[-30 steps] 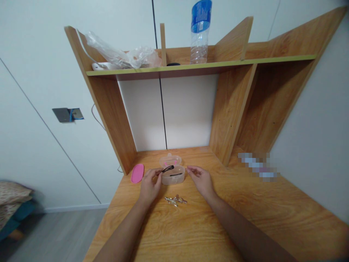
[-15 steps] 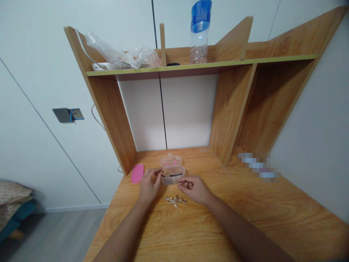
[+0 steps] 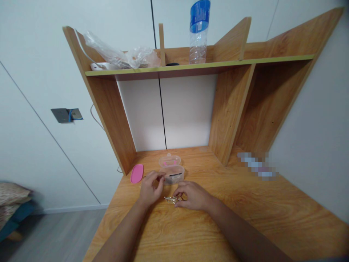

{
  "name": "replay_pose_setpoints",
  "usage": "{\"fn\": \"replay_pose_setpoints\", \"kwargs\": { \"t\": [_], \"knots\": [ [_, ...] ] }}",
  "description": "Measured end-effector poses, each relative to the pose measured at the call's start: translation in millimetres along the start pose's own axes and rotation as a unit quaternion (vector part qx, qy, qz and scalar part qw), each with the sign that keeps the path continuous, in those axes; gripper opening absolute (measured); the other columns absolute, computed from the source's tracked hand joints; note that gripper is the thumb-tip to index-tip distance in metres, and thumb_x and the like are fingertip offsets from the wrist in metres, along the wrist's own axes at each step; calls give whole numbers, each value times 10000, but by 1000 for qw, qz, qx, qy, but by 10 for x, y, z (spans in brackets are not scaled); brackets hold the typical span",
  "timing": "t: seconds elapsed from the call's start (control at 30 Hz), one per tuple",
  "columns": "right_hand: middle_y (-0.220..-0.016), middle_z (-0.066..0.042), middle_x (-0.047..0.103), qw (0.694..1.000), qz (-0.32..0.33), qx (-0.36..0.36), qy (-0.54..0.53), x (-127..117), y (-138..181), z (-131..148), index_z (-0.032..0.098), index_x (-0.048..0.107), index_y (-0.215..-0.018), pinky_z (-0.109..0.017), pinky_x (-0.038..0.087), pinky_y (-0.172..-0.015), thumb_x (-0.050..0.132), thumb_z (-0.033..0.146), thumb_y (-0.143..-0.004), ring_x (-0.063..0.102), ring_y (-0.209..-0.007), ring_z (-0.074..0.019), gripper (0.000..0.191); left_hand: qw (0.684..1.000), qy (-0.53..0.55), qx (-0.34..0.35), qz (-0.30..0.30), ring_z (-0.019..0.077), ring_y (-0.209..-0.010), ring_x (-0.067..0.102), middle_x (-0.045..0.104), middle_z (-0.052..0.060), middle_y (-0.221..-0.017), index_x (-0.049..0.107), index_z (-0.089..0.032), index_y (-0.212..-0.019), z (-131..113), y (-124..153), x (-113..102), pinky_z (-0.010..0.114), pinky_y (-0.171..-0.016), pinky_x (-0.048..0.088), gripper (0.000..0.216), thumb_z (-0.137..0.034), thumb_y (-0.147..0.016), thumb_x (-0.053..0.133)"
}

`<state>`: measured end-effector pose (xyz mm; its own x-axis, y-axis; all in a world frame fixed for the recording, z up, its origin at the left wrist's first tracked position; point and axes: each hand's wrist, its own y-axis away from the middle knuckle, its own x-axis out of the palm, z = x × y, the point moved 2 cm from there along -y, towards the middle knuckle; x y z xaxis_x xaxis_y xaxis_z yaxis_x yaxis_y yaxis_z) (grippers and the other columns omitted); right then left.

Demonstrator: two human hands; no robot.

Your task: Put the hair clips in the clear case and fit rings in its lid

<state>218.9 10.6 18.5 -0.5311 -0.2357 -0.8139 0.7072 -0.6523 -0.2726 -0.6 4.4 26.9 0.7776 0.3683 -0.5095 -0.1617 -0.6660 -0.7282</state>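
A small clear plastic box (image 3: 172, 171) stands open on the wooden desk (image 3: 245, 211), with a dark hair clip and pink bits inside. Its pink lid (image 3: 136, 173) lies to the left. My left hand (image 3: 150, 187) hovers just left of the box, fingers curled loosely with nothing seen in them. My right hand (image 3: 192, 195) rests on the desk in front of the box, its fingers pinched on the small pile of silver metal clips (image 3: 171, 199).
A shelf (image 3: 245, 60) above the desk carries a clear water bottle (image 3: 199, 32) with a blue label and a crumpled plastic bag (image 3: 125, 56). Wooden side panels box in the desk's back. A blurred patch lies at the right. Floor shows at the left.
The dark hair clip left my left hand and now lies in the box. My right hand came down from beside the box onto the silver clips.
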Motion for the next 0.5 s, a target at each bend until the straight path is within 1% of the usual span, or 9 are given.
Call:
{"fn": "replay_pose_setpoints", "kwargs": {
  "t": [0.1,0.17,0.23,0.3,0.37,0.43,0.5],
  "knots": [
    [-930,-36,738,1000,1,-15,16,-10,5,23,264,802,-985,-265,470,-774,725,328,-835,674,-856,-197,180,998,-9,30,62,196,-706,654,710,57,-770,705,-186,-967,-78,-1,-5,305,-678,510,161,-200,-894,561],
    [-915,-35,737,999,0,-22,22,-9,6,28,268,805,-981,-265,472,-773,689,260,-835,674,-847,-197,187,992,-18,52,112,194,-692,659,716,53,-757,710,-200,-928,-135,-9,-3,297,-672,499,155,-198,-871,567],
    [-898,-34,737,999,-5,-26,25,-1,5,22,268,807,-972,-265,473,-761,679,211,-808,673,-831,-198,215,984,-30,73,159,193,-663,658,707,51,-719,703,-208,-847,-179,-17,11,290,-651,483,122,-223,-852,582],
    [-880,-32,739,999,-13,-26,24,11,5,10,267,807,-962,-265,474,-743,694,192,-772,671,-809,-200,234,974,-45,91,200,199,-621,646,678,49,-649,671,-214,-724,-205,-18,39,292,-626,463,137,-288,-827,623],
    [-867,-33,742,999,-22,-24,21,20,6,-4,262,809,-954,-264,473,-725,707,196,-756,672,-790,-199,232,961,-79,104,245,209,-585,633,649,47,-591,628,-218,-633,-212,-10,80,300,-610,447,223,-366,-798,660],
    [-848,-34,744,999,-29,-22,15,24,7,-14,254,810,-940,-261,468,-703,712,219,-768,671,-766,-193,201,947,-113,109,281,209,-551,619,640,42,-567,602,-221,-602,-211,5,119,304,-597,433,267,-409,-777,674],
    [-819,-30,743,999,-34,-21,8,19,7,-21,250,811,-925,-252,460,-674,702,237,-793,664,-727,-180,172,938,-129,111,301,202,-531,608,647,33,-569,595,-223,-604,-213,20,147,299,-579,414,248,-399,-759,676]
  ]
}}
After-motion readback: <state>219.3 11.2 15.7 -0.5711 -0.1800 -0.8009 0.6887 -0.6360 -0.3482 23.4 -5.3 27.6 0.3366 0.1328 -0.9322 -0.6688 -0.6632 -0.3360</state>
